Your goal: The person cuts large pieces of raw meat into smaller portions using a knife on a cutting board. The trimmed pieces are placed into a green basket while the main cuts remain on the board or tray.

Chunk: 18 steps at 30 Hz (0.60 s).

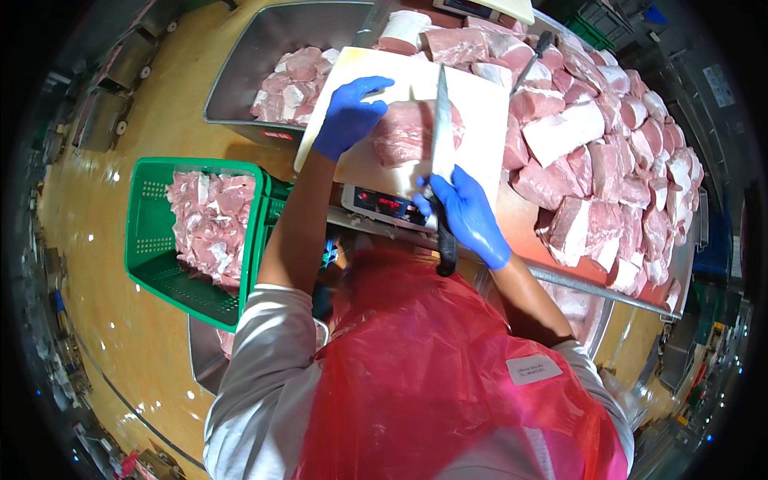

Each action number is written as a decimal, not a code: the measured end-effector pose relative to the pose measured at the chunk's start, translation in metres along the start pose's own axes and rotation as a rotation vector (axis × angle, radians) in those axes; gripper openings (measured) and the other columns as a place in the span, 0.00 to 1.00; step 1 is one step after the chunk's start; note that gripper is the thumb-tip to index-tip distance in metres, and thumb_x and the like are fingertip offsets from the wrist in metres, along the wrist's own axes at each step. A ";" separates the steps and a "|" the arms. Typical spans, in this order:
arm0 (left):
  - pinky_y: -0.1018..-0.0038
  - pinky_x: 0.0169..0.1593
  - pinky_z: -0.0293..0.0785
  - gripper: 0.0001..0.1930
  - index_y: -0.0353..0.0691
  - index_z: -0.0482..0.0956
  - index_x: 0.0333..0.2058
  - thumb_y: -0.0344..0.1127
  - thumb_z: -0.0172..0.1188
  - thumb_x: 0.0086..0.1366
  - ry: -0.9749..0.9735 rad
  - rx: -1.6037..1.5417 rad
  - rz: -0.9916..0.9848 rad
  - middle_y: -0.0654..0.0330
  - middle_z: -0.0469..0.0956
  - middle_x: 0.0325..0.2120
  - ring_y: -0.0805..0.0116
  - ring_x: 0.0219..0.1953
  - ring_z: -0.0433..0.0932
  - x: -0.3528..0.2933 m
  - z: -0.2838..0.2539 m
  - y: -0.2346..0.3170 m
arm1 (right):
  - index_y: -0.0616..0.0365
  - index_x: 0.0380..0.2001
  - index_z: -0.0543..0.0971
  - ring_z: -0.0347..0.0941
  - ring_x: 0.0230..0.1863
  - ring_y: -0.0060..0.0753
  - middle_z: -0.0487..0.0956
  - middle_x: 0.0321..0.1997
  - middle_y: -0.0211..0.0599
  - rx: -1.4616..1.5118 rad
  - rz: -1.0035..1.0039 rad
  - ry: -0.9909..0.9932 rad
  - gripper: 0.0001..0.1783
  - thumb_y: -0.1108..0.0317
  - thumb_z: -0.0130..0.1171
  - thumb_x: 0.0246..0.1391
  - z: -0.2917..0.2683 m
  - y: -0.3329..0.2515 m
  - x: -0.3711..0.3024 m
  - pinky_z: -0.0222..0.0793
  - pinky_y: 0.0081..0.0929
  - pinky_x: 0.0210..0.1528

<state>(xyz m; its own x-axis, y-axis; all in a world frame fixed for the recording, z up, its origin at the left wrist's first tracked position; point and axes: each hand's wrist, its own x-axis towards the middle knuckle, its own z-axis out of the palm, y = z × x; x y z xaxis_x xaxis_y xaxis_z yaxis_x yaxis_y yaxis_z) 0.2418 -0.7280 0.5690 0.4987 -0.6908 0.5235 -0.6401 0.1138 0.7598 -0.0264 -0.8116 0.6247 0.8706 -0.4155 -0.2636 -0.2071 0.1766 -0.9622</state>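
A piece of raw meat point(404, 132) lies on the white cutting board point(356, 76). My left hand point(350, 116), in a blue glove, is at the meat's left end with its fingers apart and holding nothing; I cannot tell whether it touches the meat. My right hand point(468, 210), also gloved in blue, is closed round the black handle of a long knife point(442, 120). The blade points away from me and passes over the right part of the meat. Under the board's near edge sits a scale with a lit display point(388, 204).
Many meat pieces point(592, 160) are heaped on the metal table at right, with a second knife point(532, 58) among them. A grey metal tub point(228, 84) of cut meat stands at far left. Nearer is a green perforated crate point(152, 276) holding meat trimmings.
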 end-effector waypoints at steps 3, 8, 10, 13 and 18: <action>0.69 0.44 0.81 0.16 0.40 0.82 0.48 0.27 0.65 0.59 0.103 0.175 -0.043 0.56 0.85 0.40 0.64 0.40 0.84 -0.035 -0.021 0.022 | 0.65 0.40 0.71 0.77 0.23 0.35 0.79 0.26 0.45 -0.490 -0.052 0.141 0.10 0.67 0.52 0.68 -0.034 0.010 -0.016 0.71 0.31 0.27; 0.67 0.40 0.80 0.14 0.41 0.82 0.42 0.30 0.69 0.56 0.140 0.230 -0.178 0.55 0.80 0.37 0.58 0.38 0.82 -0.097 0.013 0.089 | 0.62 0.40 0.67 0.76 0.28 0.62 0.76 0.26 0.59 -1.092 -0.317 0.128 0.06 0.73 0.51 0.64 -0.051 0.028 -0.027 0.70 0.46 0.28; 0.68 0.42 0.80 0.14 0.40 0.81 0.41 0.28 0.70 0.55 0.219 0.303 -0.092 0.58 0.80 0.37 0.59 0.39 0.82 -0.107 0.040 0.095 | 0.62 0.41 0.65 0.74 0.31 0.71 0.75 0.28 0.64 -1.177 -0.258 0.027 0.08 0.76 0.52 0.60 -0.026 0.011 -0.017 0.69 0.53 0.30; 0.65 0.40 0.80 0.12 0.41 0.80 0.38 0.28 0.69 0.54 0.386 0.431 0.036 0.58 0.79 0.35 0.55 0.37 0.81 -0.114 0.062 0.068 | 0.62 0.45 0.66 0.78 0.35 0.65 0.79 0.34 0.61 -1.269 -0.311 -0.027 0.11 0.73 0.50 0.60 0.004 0.003 0.012 0.72 0.56 0.35; 0.64 0.39 0.80 0.08 0.41 0.80 0.34 0.26 0.67 0.55 0.387 0.360 -0.076 0.56 0.79 0.35 0.55 0.34 0.81 -0.117 0.064 0.073 | 0.61 0.46 0.67 0.80 0.37 0.64 0.80 0.37 0.61 -1.368 -0.244 -0.124 0.10 0.71 0.47 0.62 0.026 -0.012 0.032 0.75 0.53 0.38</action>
<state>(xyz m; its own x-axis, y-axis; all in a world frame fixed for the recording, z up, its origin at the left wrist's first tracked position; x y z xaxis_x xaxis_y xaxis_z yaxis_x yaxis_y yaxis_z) 0.0994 -0.6846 0.5389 0.6870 -0.3661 0.6277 -0.7200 -0.2255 0.6564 0.0149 -0.8037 0.6292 0.9660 -0.2154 -0.1430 -0.2500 -0.9195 -0.3033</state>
